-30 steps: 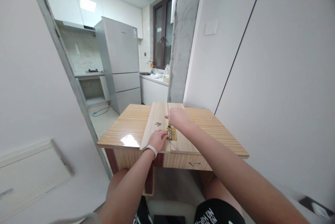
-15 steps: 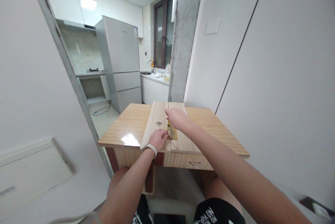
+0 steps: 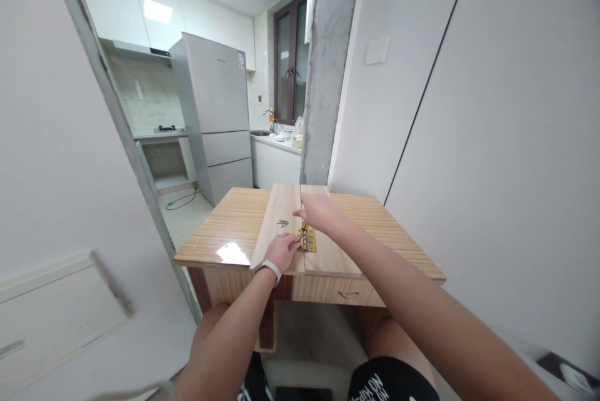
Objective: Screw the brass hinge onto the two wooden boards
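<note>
A brass-coloured hinge (image 3: 311,242) lies across the seam between two pale wooden boards, the left board (image 3: 285,202) and the right board (image 3: 330,260). My right hand (image 3: 319,210) is closed around the yellow handle of a screwdriver (image 3: 305,225), whose shaft slants down to the hinge's left leaf. At that leaf, my left hand (image 3: 283,251) rests on the left board with its fingertips pinched near the screwdriver's tip. Whatever they hold is too small to make out. A small pile of screws (image 3: 283,223) lies on the left board beyond my left hand.
The boards lie on a wood-grain table (image 3: 220,226) with a drawer handle (image 3: 348,295) at its front. A wall (image 3: 492,170) stands close on the right. Behind are a grey fridge (image 3: 220,89) and a kitchen counter with a sink (image 3: 260,133).
My right hand has turned and opened its fingers slightly around the screwdriver, whose handle now leans more to the right. My left hand stays at the hinge.
</note>
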Demonstrator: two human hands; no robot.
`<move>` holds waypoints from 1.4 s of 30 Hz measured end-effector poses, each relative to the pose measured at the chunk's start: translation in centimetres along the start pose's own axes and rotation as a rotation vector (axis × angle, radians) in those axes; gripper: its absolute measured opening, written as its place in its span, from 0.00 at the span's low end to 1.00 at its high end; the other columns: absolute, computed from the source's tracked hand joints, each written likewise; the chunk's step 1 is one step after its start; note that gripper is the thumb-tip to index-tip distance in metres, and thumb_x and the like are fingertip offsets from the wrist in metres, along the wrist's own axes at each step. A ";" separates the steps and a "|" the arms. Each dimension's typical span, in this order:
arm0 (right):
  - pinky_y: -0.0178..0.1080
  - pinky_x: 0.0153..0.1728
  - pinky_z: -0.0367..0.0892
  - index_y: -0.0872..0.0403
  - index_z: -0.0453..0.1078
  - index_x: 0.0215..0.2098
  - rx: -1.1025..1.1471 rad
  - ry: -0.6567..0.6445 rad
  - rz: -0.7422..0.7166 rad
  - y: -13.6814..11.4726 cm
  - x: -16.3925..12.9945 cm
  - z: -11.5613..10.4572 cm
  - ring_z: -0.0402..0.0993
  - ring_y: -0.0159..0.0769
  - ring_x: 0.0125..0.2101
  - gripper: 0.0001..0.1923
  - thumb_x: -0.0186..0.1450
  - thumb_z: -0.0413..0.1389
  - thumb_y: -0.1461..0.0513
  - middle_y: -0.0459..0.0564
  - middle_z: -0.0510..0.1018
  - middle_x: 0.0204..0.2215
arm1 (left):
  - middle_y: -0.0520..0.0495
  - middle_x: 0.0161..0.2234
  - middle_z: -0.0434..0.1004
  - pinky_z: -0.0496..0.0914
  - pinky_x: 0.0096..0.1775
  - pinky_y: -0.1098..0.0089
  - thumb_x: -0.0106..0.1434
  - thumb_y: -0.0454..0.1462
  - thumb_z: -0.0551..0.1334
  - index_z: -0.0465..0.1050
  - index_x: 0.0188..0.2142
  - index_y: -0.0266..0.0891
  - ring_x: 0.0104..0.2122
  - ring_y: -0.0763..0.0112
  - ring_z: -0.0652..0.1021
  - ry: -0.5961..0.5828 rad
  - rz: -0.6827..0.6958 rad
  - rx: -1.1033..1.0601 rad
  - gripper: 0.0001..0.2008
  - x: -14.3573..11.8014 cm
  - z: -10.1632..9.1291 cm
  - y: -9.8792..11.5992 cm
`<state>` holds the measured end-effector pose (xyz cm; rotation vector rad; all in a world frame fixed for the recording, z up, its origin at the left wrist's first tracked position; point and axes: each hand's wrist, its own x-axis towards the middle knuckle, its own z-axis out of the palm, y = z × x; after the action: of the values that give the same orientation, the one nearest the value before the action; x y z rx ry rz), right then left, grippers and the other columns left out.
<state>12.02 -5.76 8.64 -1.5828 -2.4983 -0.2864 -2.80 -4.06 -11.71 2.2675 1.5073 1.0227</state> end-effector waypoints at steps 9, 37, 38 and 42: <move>0.38 0.44 0.68 0.61 0.77 0.45 -0.023 -0.039 0.115 -0.9 -0.4 0.2 0.80 0.48 0.45 0.21 0.72 0.52 0.51 0.68 0.81 0.42 | 0.46 0.40 0.78 0.67 0.47 0.66 0.69 0.39 0.61 0.77 0.38 0.43 0.43 0.65 0.76 0.006 -0.001 0.012 0.06 0.1 0.2 0.1; 0.38 0.43 0.68 0.60 0.76 0.45 -0.037 -0.015 0.097 -0.9 -0.7 -0.5 0.79 0.47 0.44 0.23 0.73 0.50 0.50 0.66 0.81 0.40 | 0.46 0.41 0.78 0.67 0.46 0.65 0.69 0.39 0.60 0.76 0.38 0.42 0.43 0.65 0.76 -0.007 -0.010 0.004 0.07 0.0 -0.2 0.4; 0.38 0.43 0.68 0.60 0.76 0.46 -0.038 -0.018 0.101 -0.9 -0.7 -0.5 0.79 0.47 0.44 0.21 0.73 0.51 0.51 0.66 0.81 0.41 | 0.46 0.41 0.78 0.67 0.46 0.66 0.69 0.39 0.60 0.76 0.38 0.42 0.43 0.65 0.76 -0.004 -0.009 0.004 0.07 0.0 -0.2 0.3; 0.38 0.41 0.67 0.59 0.74 0.47 -0.047 0.001 0.047 -0.9 -0.6 -0.2 0.79 0.46 0.43 0.15 0.73 0.51 0.57 0.63 0.81 0.42 | 0.46 0.41 0.78 0.67 0.47 0.65 0.68 0.39 0.61 0.76 0.38 0.43 0.43 0.65 0.76 -0.002 -0.017 0.007 0.06 0.0 -0.1 0.4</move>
<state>11.52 -6.75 8.65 -1.6557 -2.4673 -0.3425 -2.61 -4.23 -11.46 2.2563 1.5292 1.0119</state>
